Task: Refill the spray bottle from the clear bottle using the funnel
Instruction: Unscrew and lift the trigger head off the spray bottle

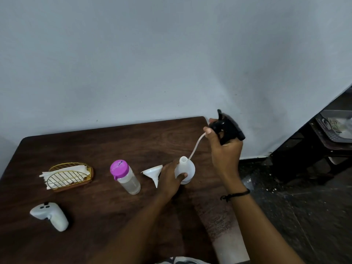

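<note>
Clear bottle (128,178) with its purple cap stands left of centre; the funnel (154,173) lies beside it. My left hand (170,181) grips the spray bottle (185,171) at centre. My right hand (224,149), upper right, clutches the black trigger head (227,128), whose tube (196,147) is clear of the neck.

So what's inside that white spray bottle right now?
Only the tip of the thin white dip tube, by its open neck. The right hand holds the black trigger head lifted off. The white plastic spray bottle, gripped by the left hand, is opaque, so any liquid is hidden.
</note>
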`<state>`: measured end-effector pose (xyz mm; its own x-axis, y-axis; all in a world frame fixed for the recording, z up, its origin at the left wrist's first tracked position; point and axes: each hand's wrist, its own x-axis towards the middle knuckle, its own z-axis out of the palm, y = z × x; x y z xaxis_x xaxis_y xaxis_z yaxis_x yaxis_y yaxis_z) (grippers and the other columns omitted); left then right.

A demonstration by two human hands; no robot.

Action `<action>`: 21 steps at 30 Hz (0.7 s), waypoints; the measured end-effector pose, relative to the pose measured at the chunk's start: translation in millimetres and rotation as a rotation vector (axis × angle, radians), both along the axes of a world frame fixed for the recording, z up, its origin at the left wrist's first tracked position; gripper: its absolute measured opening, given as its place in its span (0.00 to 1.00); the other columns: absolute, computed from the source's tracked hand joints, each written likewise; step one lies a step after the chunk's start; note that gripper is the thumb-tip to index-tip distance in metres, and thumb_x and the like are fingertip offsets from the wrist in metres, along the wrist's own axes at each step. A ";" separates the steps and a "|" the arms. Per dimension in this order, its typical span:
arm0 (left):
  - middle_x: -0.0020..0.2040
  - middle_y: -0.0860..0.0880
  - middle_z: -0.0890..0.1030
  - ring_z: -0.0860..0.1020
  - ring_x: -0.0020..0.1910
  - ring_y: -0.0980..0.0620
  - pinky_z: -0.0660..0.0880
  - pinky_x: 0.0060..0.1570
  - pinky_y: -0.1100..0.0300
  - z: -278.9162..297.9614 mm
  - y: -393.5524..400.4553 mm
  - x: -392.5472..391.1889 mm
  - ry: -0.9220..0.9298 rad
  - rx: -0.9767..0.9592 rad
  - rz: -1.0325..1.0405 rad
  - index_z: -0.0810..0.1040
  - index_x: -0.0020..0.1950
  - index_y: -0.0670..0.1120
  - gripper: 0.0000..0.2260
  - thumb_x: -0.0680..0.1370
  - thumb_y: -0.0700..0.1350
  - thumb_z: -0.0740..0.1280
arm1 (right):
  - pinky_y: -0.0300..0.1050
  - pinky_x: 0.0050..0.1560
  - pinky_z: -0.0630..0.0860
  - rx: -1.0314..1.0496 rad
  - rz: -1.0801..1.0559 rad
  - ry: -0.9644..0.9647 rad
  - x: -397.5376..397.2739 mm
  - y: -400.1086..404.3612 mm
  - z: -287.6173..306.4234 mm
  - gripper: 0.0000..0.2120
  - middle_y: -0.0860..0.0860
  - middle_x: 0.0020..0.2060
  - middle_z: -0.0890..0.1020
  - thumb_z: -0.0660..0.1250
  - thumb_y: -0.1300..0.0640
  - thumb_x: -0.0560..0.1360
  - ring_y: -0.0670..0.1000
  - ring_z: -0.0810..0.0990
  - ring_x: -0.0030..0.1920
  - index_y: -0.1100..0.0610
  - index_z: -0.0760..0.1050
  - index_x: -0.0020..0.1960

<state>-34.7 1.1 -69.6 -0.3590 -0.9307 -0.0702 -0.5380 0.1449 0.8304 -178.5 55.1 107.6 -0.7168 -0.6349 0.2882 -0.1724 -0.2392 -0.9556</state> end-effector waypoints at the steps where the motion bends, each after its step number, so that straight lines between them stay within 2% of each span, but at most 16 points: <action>1: 0.64 0.50 0.78 0.74 0.63 0.50 0.71 0.65 0.50 1.0 0.3 -0.3 -0.007 -0.002 0.000 0.74 0.67 0.48 0.24 0.73 0.52 0.74 | 0.52 0.58 0.80 -0.011 -0.028 0.005 -3.9 0.1 4.1 0.14 0.52 0.53 0.85 0.73 0.63 0.75 0.51 0.84 0.55 0.62 0.79 0.60; 4: 0.64 0.51 0.78 0.74 0.63 0.50 0.71 0.64 0.51 1.2 -0.4 1.1 -0.019 -0.020 -0.022 0.73 0.68 0.49 0.24 0.74 0.51 0.73 | 0.55 0.58 0.80 -0.022 -0.071 0.015 -15.7 -1.8 6.6 0.21 0.52 0.56 0.84 0.72 0.64 0.75 0.54 0.84 0.56 0.58 0.73 0.67; 6: 0.64 0.51 0.78 0.73 0.63 0.51 0.69 0.63 0.56 2.5 0.3 1.7 -0.028 -0.053 -0.032 0.73 0.69 0.48 0.24 0.74 0.50 0.73 | 0.52 0.58 0.80 0.060 -0.121 0.064 -24.0 -4.7 -1.9 0.23 0.51 0.56 0.84 0.72 0.63 0.74 0.49 0.83 0.56 0.55 0.71 0.68; 8: 0.63 0.51 0.77 0.71 0.61 0.54 0.65 0.60 0.61 5.8 1.6 1.3 -0.026 -0.077 -0.031 0.73 0.69 0.46 0.24 0.75 0.48 0.73 | 0.47 0.59 0.79 0.187 -0.145 0.110 -33.0 -7.0 -15.9 0.23 0.51 0.56 0.82 0.72 0.61 0.74 0.47 0.82 0.57 0.52 0.71 0.67; 10: 0.63 0.51 0.77 0.70 0.59 0.57 0.63 0.59 0.63 9.2 2.6 0.9 -0.020 -0.093 -0.030 0.73 0.69 0.46 0.24 0.74 0.47 0.73 | 0.45 0.58 0.77 0.382 -0.096 0.166 -40.0 -9.2 -33.0 0.23 0.52 0.57 0.81 0.72 0.61 0.74 0.52 0.81 0.58 0.52 0.70 0.67; 15: 0.65 0.50 0.77 0.71 0.61 0.54 0.63 0.60 0.62 8.3 3.2 2.0 0.003 -0.090 -0.026 0.73 0.69 0.46 0.24 0.74 0.48 0.74 | 0.53 0.51 0.79 0.910 0.069 0.453 -40.8 -11.9 -90.2 0.20 0.58 0.57 0.80 0.68 0.57 0.76 0.61 0.80 0.54 0.53 0.65 0.64; 19: 0.64 0.50 0.78 0.71 0.60 0.56 0.65 0.60 0.60 8.8 3.5 1.7 0.028 -0.093 -0.025 0.74 0.68 0.45 0.24 0.74 0.49 0.74 | 0.52 0.48 0.75 1.065 0.106 0.624 -35.2 -10.4 -125.6 0.15 0.59 0.56 0.79 0.64 0.59 0.76 0.62 0.80 0.53 0.57 0.65 0.60; 21: 0.64 0.51 0.78 0.73 0.61 0.53 0.67 0.62 0.57 6.8 2.9 2.2 0.031 -0.090 -0.024 0.74 0.68 0.46 0.26 0.73 0.53 0.72 | 0.52 0.49 0.76 1.101 0.110 0.709 -34.2 -11.2 -136.8 0.15 0.59 0.56 0.79 0.63 0.62 0.75 0.61 0.80 0.54 0.58 0.66 0.60</action>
<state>-32.5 4.0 -62.8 -0.3822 -0.9238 0.0245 -0.5074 0.2319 0.8299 -212.6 43.9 -29.3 -0.5546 -0.8227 -0.1248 -0.7441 0.5574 -0.3681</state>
